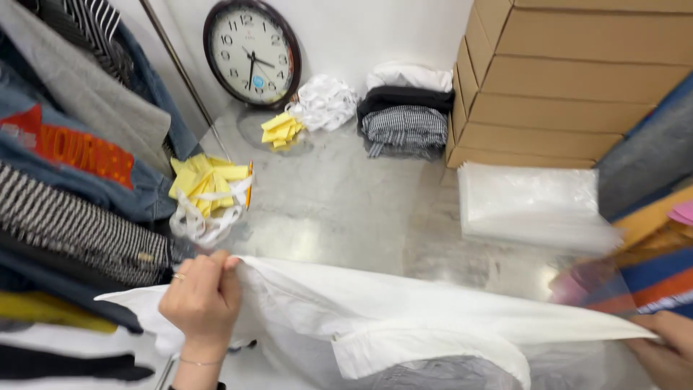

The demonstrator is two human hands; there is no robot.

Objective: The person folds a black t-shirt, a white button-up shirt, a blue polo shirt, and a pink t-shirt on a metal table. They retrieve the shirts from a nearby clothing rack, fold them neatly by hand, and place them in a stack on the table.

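The left hand (pixel 203 300) pinches the white shirt (pixel 404 318) at lower left; the right hand (pixel 668 354) grips its far edge at lower right, holding the fabric taut across the worktop (pixel 346 209) for flat handling.

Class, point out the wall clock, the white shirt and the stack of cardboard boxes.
wall clock (pixel 252 52), head view, on its white dial.
white shirt (pixel 404 307), head view, on the spread cloth.
stack of cardboard boxes (pixel 556 79), head view, on a box side.
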